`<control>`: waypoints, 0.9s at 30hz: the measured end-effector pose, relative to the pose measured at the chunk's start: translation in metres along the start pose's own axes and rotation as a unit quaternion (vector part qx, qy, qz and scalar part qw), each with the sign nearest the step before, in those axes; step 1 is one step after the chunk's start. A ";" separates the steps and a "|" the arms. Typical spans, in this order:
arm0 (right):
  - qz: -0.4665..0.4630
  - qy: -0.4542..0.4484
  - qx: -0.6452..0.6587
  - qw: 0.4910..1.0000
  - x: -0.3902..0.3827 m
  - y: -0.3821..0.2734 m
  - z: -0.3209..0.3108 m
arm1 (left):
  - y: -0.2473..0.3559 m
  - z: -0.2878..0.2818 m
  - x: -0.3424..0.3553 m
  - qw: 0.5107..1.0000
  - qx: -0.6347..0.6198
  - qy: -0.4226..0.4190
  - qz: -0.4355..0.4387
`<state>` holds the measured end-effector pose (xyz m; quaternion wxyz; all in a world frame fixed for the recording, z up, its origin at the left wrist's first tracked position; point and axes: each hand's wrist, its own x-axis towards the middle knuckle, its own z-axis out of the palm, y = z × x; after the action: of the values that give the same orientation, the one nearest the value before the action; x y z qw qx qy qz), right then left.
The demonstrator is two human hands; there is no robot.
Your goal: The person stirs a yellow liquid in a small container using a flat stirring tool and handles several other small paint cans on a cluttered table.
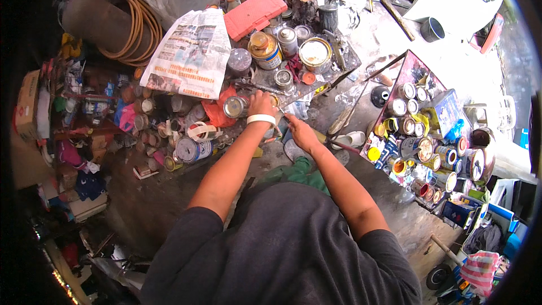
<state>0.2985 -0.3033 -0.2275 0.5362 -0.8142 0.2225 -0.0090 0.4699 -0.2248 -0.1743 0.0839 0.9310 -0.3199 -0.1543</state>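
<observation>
Small tin (275, 101) with yellowish rim: at the near edge of the cluttered work table (298, 97), right beside the left hand's fingers. Left hand (260, 104): fingers bent over the tin's left side, back of hand up; can't tell if they grip it or just rest there. White ring (261, 118), looks like a tape roll, around the left wrist. Right hand (303, 134): curled, pinching a slim tool (283, 112), tip angled up toward the tin; kind of tool too small to tell.

To do this well, I'd say: brace the tin firmly with the left hand, fingertips out of the tool's line, short controlled strokes with the right, tin level in case there's liquid in it. The wrist ring looks loose, could snag or dip.

Around: silver tin (234, 107) just left of the left hand, orange-red bag (220, 114) beside that. Farther left, big paint can (192, 150), pale paper strips on top. Beyond the hands, newspaper (189, 56), red case (255, 13), wide tin (315, 53) with a cream top. Well off right, many more tins on a rack.
</observation>
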 end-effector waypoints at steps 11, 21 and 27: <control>-0.063 0.041 -0.172 0.982 -0.001 0.025 -0.009 | 0.002 -0.006 0.004 0.999 0.033 -0.025 0.001; 0.045 0.286 0.012 0.957 0.047 0.019 0.003 | -0.054 0.015 0.031 0.941 -0.319 -0.106 -0.032; 0.013 0.304 -0.043 0.952 0.086 0.030 0.005 | -0.071 0.026 0.038 0.893 -0.425 -0.112 -0.097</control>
<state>0.3667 -0.3408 -0.2758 0.4080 -0.7921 0.3854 -0.2399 0.5298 -0.1946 -0.2259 0.4196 0.8095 -0.1392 -0.3863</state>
